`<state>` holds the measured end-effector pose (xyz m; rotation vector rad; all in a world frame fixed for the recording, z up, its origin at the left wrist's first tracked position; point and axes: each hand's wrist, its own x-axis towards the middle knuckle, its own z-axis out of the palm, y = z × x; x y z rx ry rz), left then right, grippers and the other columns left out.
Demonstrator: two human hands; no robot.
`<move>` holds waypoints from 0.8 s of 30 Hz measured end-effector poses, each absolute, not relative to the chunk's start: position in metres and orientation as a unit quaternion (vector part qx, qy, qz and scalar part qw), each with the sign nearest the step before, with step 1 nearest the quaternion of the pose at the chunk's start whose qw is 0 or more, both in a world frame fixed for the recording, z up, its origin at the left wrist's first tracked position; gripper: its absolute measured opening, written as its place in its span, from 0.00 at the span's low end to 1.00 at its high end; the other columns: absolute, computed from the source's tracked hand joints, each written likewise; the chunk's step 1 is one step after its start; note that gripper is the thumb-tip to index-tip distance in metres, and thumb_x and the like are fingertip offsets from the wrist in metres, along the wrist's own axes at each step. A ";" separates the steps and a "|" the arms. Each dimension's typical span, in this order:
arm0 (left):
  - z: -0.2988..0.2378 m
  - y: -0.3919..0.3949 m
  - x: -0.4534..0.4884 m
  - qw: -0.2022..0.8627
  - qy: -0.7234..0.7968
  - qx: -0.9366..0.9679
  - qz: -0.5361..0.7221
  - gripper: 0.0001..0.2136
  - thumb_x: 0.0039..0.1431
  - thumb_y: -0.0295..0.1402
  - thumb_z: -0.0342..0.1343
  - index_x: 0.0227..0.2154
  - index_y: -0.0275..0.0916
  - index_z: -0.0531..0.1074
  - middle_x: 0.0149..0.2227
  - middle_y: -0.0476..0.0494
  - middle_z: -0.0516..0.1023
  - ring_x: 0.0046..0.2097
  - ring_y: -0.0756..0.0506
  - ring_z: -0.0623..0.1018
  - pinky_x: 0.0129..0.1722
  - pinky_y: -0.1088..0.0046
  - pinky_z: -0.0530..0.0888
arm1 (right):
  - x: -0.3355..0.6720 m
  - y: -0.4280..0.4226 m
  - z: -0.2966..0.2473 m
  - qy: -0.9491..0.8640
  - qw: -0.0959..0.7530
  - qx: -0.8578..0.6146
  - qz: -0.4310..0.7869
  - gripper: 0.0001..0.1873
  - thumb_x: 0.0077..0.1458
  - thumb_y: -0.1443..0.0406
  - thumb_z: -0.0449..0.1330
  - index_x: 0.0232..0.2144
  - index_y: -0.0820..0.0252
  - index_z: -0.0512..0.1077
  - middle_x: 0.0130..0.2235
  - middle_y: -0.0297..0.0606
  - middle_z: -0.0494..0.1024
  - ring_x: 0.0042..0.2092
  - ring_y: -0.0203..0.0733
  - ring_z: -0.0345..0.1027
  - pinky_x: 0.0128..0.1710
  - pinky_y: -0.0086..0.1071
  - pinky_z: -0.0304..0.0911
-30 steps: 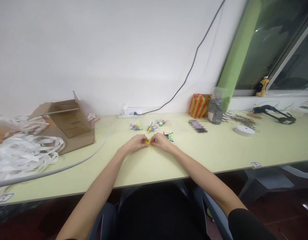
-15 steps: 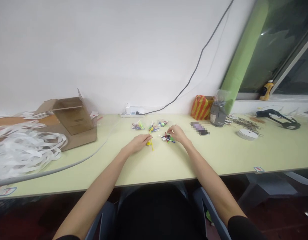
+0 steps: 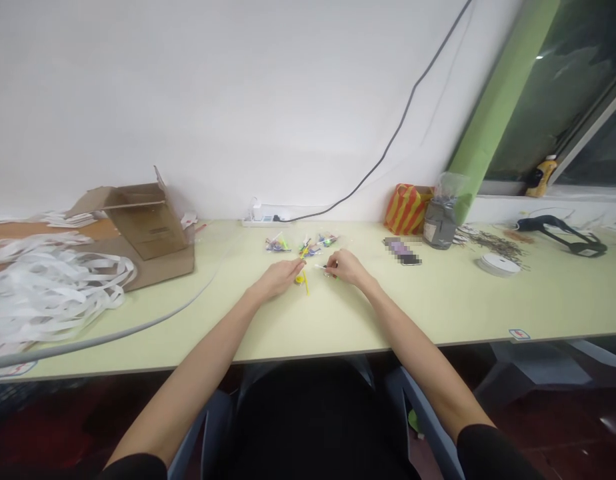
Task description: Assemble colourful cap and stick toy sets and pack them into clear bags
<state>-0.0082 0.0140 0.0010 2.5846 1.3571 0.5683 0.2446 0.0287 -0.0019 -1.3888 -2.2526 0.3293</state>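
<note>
My left hand (image 3: 282, 275) rests on the pale green table (image 3: 438, 300), fingers pinched on a small yellow plastic piece (image 3: 301, 279). My right hand (image 3: 345, 266) is just to its right, fingers closed on a thin white stick-like part (image 3: 322, 267). Behind both hands lie several small clear bags of coloured plastic parts (image 3: 308, 245). Some coloured pieces are hidden under my right hand.
An open cardboard box (image 3: 148, 233) and a heap of white strips (image 3: 48, 287) lie at the left, with a grey cable (image 3: 138, 327) across the table. A power strip (image 3: 268, 217), striped bag (image 3: 407, 208), grey jar (image 3: 439, 222), phone (image 3: 403, 251) and tape roll (image 3: 498, 264) stand at the back right.
My right hand left the yellow piece, reached right to the coloured parts, and has come back toward the left hand holding a thin white part. The left hand kept the yellow piece.
</note>
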 end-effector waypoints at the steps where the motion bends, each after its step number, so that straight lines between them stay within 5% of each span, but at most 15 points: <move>1: 0.001 0.014 -0.008 0.083 0.450 0.866 0.203 0.21 0.72 0.46 0.37 0.51 0.43 0.72 0.44 0.39 0.80 0.44 0.39 0.78 0.44 0.65 0.69 | 0.242 0.029 -0.003 -0.820 0.246 -0.503 0.120 0.08 0.54 0.68 0.64 0.23 0.61 0.76 0.24 0.37 0.78 0.29 0.38 0.69 0.36 0.30 0.60; 7: 0.003 0.013 -0.004 0.091 0.416 0.863 0.270 0.18 0.70 0.46 0.42 0.42 0.42 0.73 0.36 0.45 0.77 0.38 0.43 0.76 0.40 0.68 0.69 | 0.227 0.026 -0.005 -0.789 0.384 -0.442 0.185 0.04 0.53 0.66 0.63 0.27 0.61 0.75 0.28 0.36 0.78 0.29 0.36 0.66 0.32 0.29 0.59; 11: 0.005 0.011 -0.001 0.111 0.363 0.874 0.304 0.17 0.65 0.48 0.52 0.48 0.41 0.71 0.39 0.45 0.75 0.40 0.44 0.74 0.42 0.67 0.70 | 0.214 0.017 -0.002 -0.744 0.450 -0.394 0.297 0.08 0.53 0.61 0.63 0.30 0.61 0.72 0.28 0.35 0.77 0.29 0.37 0.67 0.31 0.29 0.59; 17: 0.009 0.004 0.002 0.173 0.345 0.866 0.319 0.14 0.65 0.45 0.52 0.42 0.40 0.71 0.38 0.45 0.75 0.39 0.45 0.74 0.40 0.68 0.69 | 0.202 0.003 0.004 -0.698 0.460 -0.324 0.444 0.13 0.51 0.58 0.65 0.32 0.60 0.69 0.30 0.35 0.77 0.34 0.39 0.70 0.36 0.31 0.61; 24: 0.012 -0.011 0.015 0.215 0.366 0.855 0.298 0.17 0.70 0.48 0.41 0.38 0.40 0.66 0.35 0.46 0.74 0.36 0.46 0.72 0.37 0.69 0.67 | 0.205 -0.003 0.011 -0.651 0.414 -0.322 0.549 0.08 0.49 0.61 0.60 0.29 0.58 0.66 0.23 0.30 0.69 0.24 0.33 0.53 0.25 0.27 0.52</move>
